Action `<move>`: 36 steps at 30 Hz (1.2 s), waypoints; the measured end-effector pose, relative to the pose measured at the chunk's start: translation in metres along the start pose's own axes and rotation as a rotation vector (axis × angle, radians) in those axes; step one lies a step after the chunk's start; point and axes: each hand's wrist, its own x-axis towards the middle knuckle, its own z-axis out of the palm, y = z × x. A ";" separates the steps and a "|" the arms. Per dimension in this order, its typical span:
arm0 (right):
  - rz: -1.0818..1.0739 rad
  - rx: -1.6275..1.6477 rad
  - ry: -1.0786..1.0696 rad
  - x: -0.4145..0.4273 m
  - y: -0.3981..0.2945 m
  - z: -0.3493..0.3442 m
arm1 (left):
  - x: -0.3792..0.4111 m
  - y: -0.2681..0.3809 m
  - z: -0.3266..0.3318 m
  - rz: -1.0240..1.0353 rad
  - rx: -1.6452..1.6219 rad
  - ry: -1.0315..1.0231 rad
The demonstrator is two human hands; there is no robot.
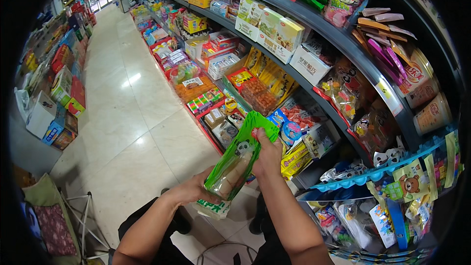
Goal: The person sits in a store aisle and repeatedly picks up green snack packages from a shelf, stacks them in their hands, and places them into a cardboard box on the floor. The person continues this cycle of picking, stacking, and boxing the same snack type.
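Note:
Between my two hands is a long green plastic food package [235, 162] with a panda picture and a clear window showing something pale and long inside. My left hand [197, 187] grips its lower end, where a white and green printed edge sticks out below the fingers. On the upper right edge, near a red spot, my right hand [268, 152] holds it with the thumb on top. The package is tilted, its top end pointing away over the low shelf, close to a blue round-lidded snack pack [291, 130] and yellow snack packets [296, 160].
Curved store shelves [316, 3] full of boxed and bagged snacks run along the right. A blue-rimmed basket [382, 173] of packets stands at lower right. Boxes [42, 114] line the left side of the tiled aisle [128, 117]. A folding chair [55, 217] is at lower left.

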 end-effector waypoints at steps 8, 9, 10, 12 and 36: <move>0.081 -0.001 0.014 0.008 -0.013 -0.002 | 0.004 0.008 0.001 -0.009 0.061 0.011; 0.076 -0.004 0.028 0.010 -0.013 -0.002 | 0.004 0.009 0.001 -0.018 0.045 0.004; 0.070 -0.008 0.042 0.011 -0.013 -0.002 | 0.004 0.011 0.001 -0.027 0.029 -0.003; 0.074 -0.003 0.074 0.012 -0.013 -0.005 | 0.003 0.008 -0.002 -0.030 0.055 -0.015; 0.252 -0.057 -0.116 0.008 -0.015 -0.007 | -0.002 -0.016 -0.003 -0.104 -0.687 -0.142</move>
